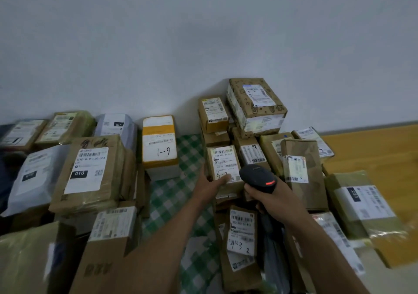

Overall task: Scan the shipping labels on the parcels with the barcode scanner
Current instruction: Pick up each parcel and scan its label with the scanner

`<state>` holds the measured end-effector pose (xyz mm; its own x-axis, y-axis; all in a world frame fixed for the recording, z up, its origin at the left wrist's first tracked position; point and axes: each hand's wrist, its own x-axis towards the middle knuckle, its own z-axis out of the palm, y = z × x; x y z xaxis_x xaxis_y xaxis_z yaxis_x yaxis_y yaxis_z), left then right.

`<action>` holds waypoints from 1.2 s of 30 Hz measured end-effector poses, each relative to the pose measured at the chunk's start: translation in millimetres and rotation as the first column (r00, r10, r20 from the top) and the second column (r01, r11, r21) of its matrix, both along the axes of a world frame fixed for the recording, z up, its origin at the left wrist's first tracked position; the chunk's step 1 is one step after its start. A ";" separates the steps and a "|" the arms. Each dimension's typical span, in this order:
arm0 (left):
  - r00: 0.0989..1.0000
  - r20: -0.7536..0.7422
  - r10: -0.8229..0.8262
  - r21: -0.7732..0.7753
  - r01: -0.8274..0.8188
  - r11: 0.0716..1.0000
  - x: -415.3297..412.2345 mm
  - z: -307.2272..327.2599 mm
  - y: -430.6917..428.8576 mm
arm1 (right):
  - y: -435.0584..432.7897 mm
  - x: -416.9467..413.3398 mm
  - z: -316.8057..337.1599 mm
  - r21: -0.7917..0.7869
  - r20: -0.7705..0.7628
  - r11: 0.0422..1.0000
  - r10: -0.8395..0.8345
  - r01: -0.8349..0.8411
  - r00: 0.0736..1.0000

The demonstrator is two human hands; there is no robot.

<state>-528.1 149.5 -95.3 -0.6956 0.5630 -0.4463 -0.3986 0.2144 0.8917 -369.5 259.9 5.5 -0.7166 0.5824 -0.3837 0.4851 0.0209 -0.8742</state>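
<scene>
My right hand (pixel 270 199) grips a black barcode scanner (pixel 257 178) with a red light on its head, which points at a small brown parcel (pixel 222 158). That parcel carries a white shipping label (pixel 225 161) with barcodes and a handwritten mark. My left hand (pixel 211 186) reaches in from the left, thumb on the parcel's left side and fingers on the lower part of its label. Just below lies another labelled brown box (pixel 241 237) marked 4-3.
Many parcels cover a green checked cloth (pixel 178 187). A big box labelled 010 (pixel 90 171) and a white one marked 1-9 (pixel 159 143) lie left. A patterned box (pixel 256 103) tops the stack by the wall. Bare wooden floor (pixel 373 149) shows at right.
</scene>
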 end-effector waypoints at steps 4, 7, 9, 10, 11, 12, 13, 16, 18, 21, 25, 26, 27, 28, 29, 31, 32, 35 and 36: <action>0.993 0.062 0.097 0.027 -0.098 0.995 9.1 -3.5 -11.0 | -6.6 11.3 8.4 0.017 -0.014 1.000 -0.017 0.017 1.000; 0.989 0.036 0.146 0.072 -0.148 0.986 18.2 1.0 -23.9 | -12.9 17.8 15.9 0.030 -0.033 0.999 -0.028 0.029 0.999; 0.987 -0.025 0.157 0.109 -0.154 0.982 29.0 8.7 -34.9 | -19.6 22.2 22.4 0.049 -0.062 0.998 -0.035 0.038 0.997; 0.987 -0.045 0.155 0.127 -0.148 0.981 35.9 13.9 -41.2 | -24.0 24.5 26.0 0.056 -0.085 0.997 -0.039 0.044 0.996; 0.986 -0.067 0.150 0.146 -0.139 0.979 43.3 18.0 -47.3 | -29.2 26.8 29.5 0.059 -0.111 0.997 -0.038 0.044 0.993; 0.985 -0.090 0.144 0.169 -0.127 0.977 51.8 22.8 -53.4 | -35.1 29.4 32.2 0.057 -0.132 0.998 -0.031 0.038 0.991; 0.984 -0.105 0.142 0.182 -0.122 0.976 60.5 27.6 -59.1 | -40.4 31.7 33.3 0.050 -0.146 0.998 -0.016 0.023 0.989; 0.979 -0.122 0.164 0.213 -0.136 0.968 85.0 41.0 -75.2 | -58.2 40.6 40.1 0.043 -0.180 0.999 0.027 -0.019 0.983; 0.977 -0.089 0.193 0.241 -0.167 0.956 95.3 48.9 -85.3 | -66.1 47.5 45.9 0.059 -0.200 0.998 0.036 -0.025 0.979; 0.974 -0.093 0.208 0.252 -0.179 0.951 103.0 56.3 -99.1 | -73.1 58.6 56.2 0.059 -0.204 0.997 0.066 -0.055 0.977; 0.955 -0.206 0.212 0.273 -0.152 0.950 112.8 67.7 -110.4 | -81.8 71.7 67.6 0.089 -0.212 0.994 0.087 -0.069 0.973; 0.945 -0.245 0.217 0.264 -0.150 0.953 113.1 69.7 -111.4 | -83.9 75.1 68.5 0.102 -0.201 0.992 0.094 -0.074 0.975; 0.932 -0.284 0.226 0.252 -0.155 0.955 112.2 70.6 -111.5 | -86.0 78.5 69.7 0.113 -0.187 0.990 0.102 -0.082 0.977; 0.916 -0.321 0.239 0.237 -0.167 0.957 110.8 70.2 -111.8 | -87.5 82.3 70.5 0.123 -0.168 0.988 0.111 -0.091 0.980; 0.902 -0.350 0.252 0.222 -0.182 0.958 109.1 69.9 -112.1 | -88.9 86.2 71.8 0.135 -0.151 0.986 0.122 -0.102 0.981; 0.881 -0.385 0.275 0.203 -0.210 0.956 104.0 67.7 -111.6 | -91.3 93.2 75.9 0.160 -0.129 0.978 0.152 -0.131 0.980; 0.873 -0.403 0.275 0.183 -0.217 0.959 101.2 66.3 -111.0 | -92.5 96.1 78.4 0.166 -0.119 0.975 0.168 -0.147 0.979; 0.840 -0.473 0.267 0.084 -0.258 0.962 94.9 63.7 -108.3 | -95.9 102.6 83.5 0.181 -0.074 0.964 0.211 -0.194 0.975; 0.826 -0.499 0.262 0.055 -0.271 0.961 92.6 61.3 -107.7 | -96.7 104.2 83.6 0.190 -0.052 0.958 0.229 -0.215 0.972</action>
